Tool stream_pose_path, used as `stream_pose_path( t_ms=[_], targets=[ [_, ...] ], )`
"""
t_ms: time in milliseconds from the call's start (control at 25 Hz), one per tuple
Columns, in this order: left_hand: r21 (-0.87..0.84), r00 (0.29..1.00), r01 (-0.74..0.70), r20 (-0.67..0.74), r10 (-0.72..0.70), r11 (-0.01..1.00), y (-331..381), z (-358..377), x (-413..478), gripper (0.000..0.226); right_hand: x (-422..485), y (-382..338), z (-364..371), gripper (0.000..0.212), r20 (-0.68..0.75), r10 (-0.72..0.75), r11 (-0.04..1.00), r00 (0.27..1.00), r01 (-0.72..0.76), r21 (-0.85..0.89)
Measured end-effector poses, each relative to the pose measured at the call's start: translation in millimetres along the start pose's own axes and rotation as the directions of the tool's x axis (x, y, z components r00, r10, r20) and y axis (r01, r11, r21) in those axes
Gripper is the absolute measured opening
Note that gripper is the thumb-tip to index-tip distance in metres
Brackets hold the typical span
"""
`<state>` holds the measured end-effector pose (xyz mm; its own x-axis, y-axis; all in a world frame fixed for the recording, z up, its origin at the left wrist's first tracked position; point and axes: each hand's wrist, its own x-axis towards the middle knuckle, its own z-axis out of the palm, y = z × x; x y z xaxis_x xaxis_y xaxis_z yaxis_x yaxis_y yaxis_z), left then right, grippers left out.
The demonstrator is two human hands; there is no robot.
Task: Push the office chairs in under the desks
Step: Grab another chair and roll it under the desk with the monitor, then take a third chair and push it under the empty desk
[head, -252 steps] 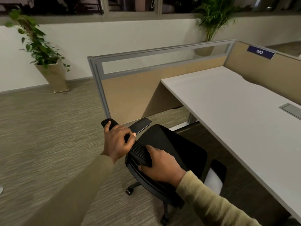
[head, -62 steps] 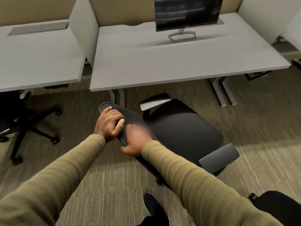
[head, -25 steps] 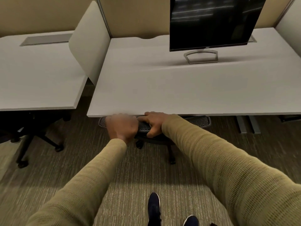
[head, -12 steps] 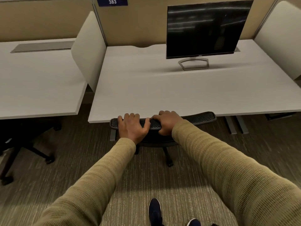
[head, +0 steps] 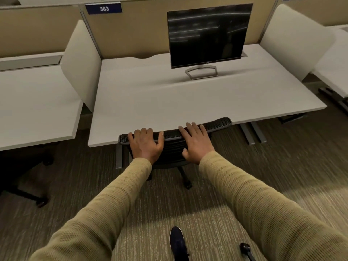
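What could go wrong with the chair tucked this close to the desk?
Fingers of the left hand and right hand lie over the chair backrest, right at the desk edge; pushing harder might pinch them. Stepping back, the shoe might catch the caster beside it.

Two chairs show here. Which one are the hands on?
The chair under the middle desk, the one with the monitor: left hand and right hand rest on its mesh backrest. The other chair stands untouched in shadow under the left desk.

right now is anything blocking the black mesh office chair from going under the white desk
Nothing visible: the black mesh office chair is tucked under the white desk, its backrest top at the front edge.
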<state>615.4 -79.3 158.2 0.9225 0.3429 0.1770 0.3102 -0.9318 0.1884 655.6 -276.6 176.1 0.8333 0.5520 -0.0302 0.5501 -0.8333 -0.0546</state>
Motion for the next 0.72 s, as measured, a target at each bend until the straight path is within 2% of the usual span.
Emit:
stream_pose_path(
  t_ms=[120,240,360,480,720],
  targets=[
    [-0.057,0.999,-0.037,-0.009,0.036,0.998,16.6,8.0,-22.4,0.071,-42.1,8.1,6.6,0.097,-0.056,0.059,0.997,0.997,-0.056,0.044],
    [-0.061,0.989,-0.142,0.022,0.143,0.988,43.4,19.6,-72.8,0.086,-102.2,15.1,17.4,0.098,-0.04,0.13,0.99,0.991,-0.127,0.056],
    [-0.086,0.964,-0.217,0.141,0.227,0.972,74.7,28.8,-143.2,0.09,-178.9,19.8,31.6,0.096,0.008,0.22,0.974,0.975,-0.22,0.049],
    [-0.035,0.929,-0.268,0.256,0.268,0.963,95.5,37.1,-233.1,0.088,-264.8,17.6,44.1,0.094,0.052,0.283,0.958,0.958,-0.285,0.038],
    [0.046,0.886,-0.318,0.369,0.28,0.947,100.2,21.7,-398.0,0.088,-405.8,-17.6,64.2,0.093,0.12,0.286,0.954,0.951,-0.295,0.058]
  ],
)
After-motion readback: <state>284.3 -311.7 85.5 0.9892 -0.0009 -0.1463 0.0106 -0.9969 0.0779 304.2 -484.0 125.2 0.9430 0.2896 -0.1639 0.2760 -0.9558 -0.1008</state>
